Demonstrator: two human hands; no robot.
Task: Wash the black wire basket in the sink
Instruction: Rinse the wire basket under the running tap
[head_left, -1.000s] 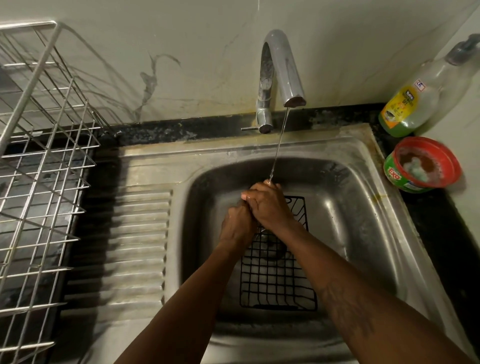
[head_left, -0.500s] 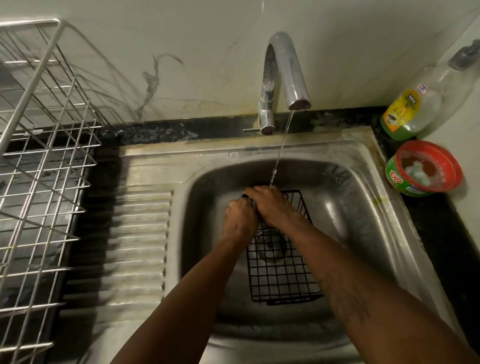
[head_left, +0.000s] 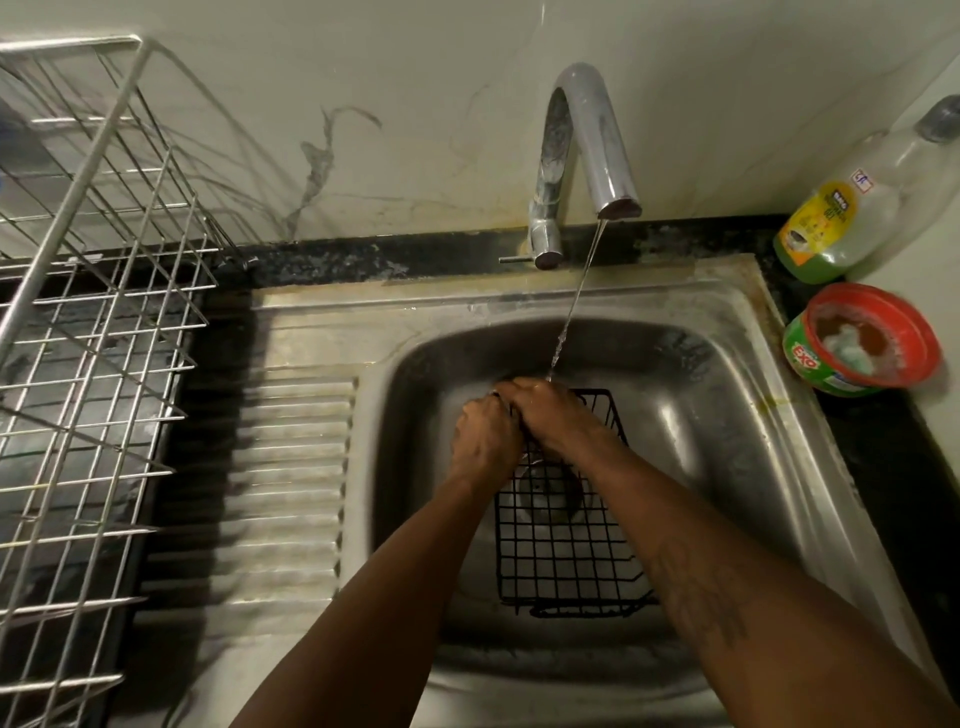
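Left hand (head_left: 485, 441) and right hand (head_left: 551, 415), pressed together, grip the black wire basket (head_left: 566, 564).

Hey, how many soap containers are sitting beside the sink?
2: a pump bottle at the back right, and an open red tub just in front of it. None appear hidden.

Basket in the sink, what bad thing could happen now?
The left hand and right hand grip one corner of the basket, so it might slip and clang into the sink. The water lands on the right hand, not the wires, so it could splash out and leave most of the basket unrinsed.
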